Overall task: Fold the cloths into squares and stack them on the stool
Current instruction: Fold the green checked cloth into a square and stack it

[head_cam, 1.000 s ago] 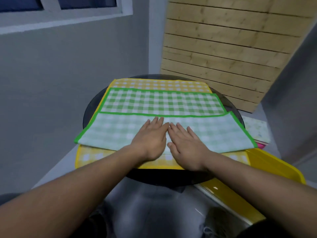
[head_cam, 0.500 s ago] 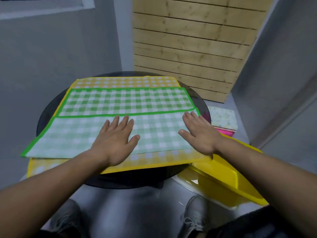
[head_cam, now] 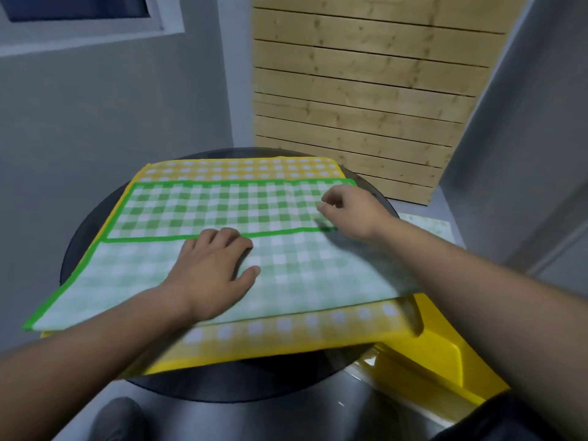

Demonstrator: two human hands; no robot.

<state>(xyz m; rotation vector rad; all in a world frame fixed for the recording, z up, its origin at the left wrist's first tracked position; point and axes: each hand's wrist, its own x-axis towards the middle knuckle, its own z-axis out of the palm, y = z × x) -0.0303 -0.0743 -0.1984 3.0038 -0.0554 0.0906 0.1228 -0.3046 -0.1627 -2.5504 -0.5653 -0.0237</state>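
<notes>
Green gingham cloth (head_cam: 318,275) | left hand (head_cam: 216,268) flat on it | right hand (head_cam: 350,211) curled — grip unclear

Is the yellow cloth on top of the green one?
No, the green cloth lies on top of the yellow cloth, whose edges stick out around it.

Green-and-white checked cloth (head_cam: 206,211), near half folded over, atop yellow checked cloth (head_cam: 241,168) on round dark table (head_cam: 95,218); left hand (head_cam: 213,272) flat on pale flap, centre frame; right hand (head_cam: 350,214), fingers curled, at cloth's right edge, grip unclear; yellow plastic tub (head_cam: 445,354) lower right.
</notes>
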